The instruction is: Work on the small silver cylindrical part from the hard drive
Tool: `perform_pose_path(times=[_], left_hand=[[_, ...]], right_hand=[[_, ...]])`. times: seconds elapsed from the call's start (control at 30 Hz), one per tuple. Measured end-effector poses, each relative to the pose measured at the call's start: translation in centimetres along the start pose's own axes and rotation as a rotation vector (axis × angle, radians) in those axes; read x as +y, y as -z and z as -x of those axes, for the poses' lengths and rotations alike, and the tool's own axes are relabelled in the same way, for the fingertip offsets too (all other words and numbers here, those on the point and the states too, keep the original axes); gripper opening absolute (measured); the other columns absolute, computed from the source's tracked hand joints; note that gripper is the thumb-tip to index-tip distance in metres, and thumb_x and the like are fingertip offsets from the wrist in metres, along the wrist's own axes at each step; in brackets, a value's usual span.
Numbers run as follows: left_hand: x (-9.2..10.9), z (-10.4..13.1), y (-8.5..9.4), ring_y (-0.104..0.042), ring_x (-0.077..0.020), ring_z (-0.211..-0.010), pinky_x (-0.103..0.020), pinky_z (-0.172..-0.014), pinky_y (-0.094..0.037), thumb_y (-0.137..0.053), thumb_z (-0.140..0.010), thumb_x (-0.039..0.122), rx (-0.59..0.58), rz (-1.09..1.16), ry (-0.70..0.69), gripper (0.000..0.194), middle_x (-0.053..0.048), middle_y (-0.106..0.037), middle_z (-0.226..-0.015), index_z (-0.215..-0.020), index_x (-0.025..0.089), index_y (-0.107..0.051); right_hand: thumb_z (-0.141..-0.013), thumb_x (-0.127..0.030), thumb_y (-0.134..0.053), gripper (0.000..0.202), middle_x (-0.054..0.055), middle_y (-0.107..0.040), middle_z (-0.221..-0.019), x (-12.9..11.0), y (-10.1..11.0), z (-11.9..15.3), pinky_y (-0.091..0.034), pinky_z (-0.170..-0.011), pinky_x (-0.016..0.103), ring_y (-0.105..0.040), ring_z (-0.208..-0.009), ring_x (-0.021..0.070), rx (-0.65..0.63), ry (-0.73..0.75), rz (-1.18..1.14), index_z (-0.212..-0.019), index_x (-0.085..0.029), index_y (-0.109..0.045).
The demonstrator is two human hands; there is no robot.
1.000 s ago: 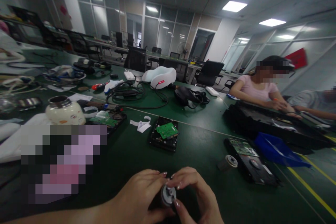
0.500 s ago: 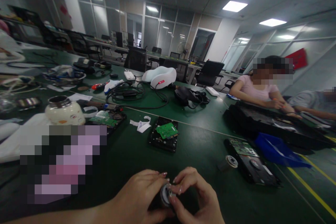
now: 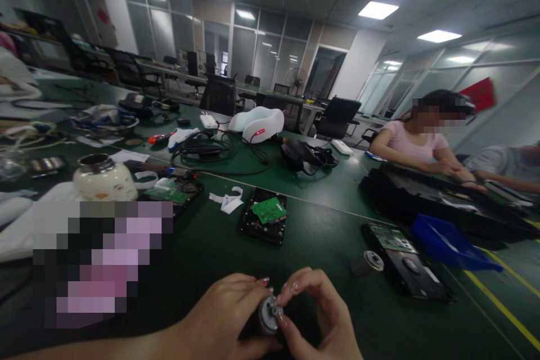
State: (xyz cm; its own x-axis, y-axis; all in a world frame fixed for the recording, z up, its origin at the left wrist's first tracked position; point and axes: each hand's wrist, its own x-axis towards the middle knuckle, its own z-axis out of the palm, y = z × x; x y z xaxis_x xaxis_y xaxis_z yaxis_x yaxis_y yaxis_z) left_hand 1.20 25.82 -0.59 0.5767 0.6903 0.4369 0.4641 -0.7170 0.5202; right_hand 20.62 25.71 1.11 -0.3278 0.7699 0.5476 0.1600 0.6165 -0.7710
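In the head view, my left hand [image 3: 230,315] is wrapped around a small cylindrical metal motor [image 3: 268,315]. The motor's round grey end face, with a small shaft fitting at its centre, is turned up toward me; its body is mostly hidden by the fingers. From the other side, my right hand [image 3: 318,312] reaches in, with thumb and forefinger curled against the edge of that fitting. A similar metal cylinder [image 3: 368,263] lies on the table to the right, beside an opened hard drive [image 3: 409,263].
Ahead lies another hard drive [image 3: 264,230] topped by a green circuit board [image 3: 269,211], near paper scraps [image 3: 230,201]. A cream jar [image 3: 104,181] stands left. Cables, a neck pillow [image 3: 264,125] and a blue bag [image 3: 447,244] lie farther off. Two people sit on the right.
My right thumb and forefinger have shifted slightly rightward and spread, uncovering more of the motor's end face and shaft fitting. My left hand keeps its grip.
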Motion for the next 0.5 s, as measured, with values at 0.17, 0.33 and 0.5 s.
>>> perform_pose_path(times=[0.17, 0.33, 0.5], left_hand=[[0.07, -0.15, 0.09, -0.071, -0.0277, -0.096, -0.038, -0.090, -0.056, -0.079, -0.074, 0.033, -0.010, -0.007, -0.002, 0.044, -0.013, -0.073, -0.110, -0.111, 0.014, -0.063], [-0.02, 0.06, -0.04, -0.071, -0.0283, -0.097, -0.040, -0.090, -0.056, -0.077, -0.076, 0.035, -0.006, -0.035, 0.001, 0.044, -0.012, -0.072, -0.111, -0.112, 0.015, -0.062], [-0.06, 0.03, -0.13, -0.071, -0.0290, -0.096, -0.039, -0.089, -0.056, -0.079, -0.073, 0.030, -0.021, -0.027, 0.007, 0.047, -0.013, -0.073, -0.110, -0.112, 0.012, -0.061]], right_hand=[[-0.076, -0.005, -0.060, 0.034, 0.000, -0.063, -0.080, 0.20, -0.01, 0.04, -0.054, -0.071, 0.028, -0.064, -0.076, 0.0170, -0.015, -0.035, 0.021, -0.100, -0.026, -0.049], [-0.075, -0.009, -0.060, 0.030, 0.002, -0.062, -0.083, -0.17, 0.24, -0.18, -0.053, -0.069, 0.031, -0.063, -0.077, 0.0193, -0.005, 0.004, 0.088, -0.099, -0.025, -0.053], [-0.074, -0.014, -0.059, 0.023, 0.007, -0.060, -0.097, -0.68, 0.60, -0.54, -0.051, -0.078, 0.037, -0.061, -0.093, 0.0249, -0.081, -0.006, 0.167, -0.095, -0.023, -0.059]])
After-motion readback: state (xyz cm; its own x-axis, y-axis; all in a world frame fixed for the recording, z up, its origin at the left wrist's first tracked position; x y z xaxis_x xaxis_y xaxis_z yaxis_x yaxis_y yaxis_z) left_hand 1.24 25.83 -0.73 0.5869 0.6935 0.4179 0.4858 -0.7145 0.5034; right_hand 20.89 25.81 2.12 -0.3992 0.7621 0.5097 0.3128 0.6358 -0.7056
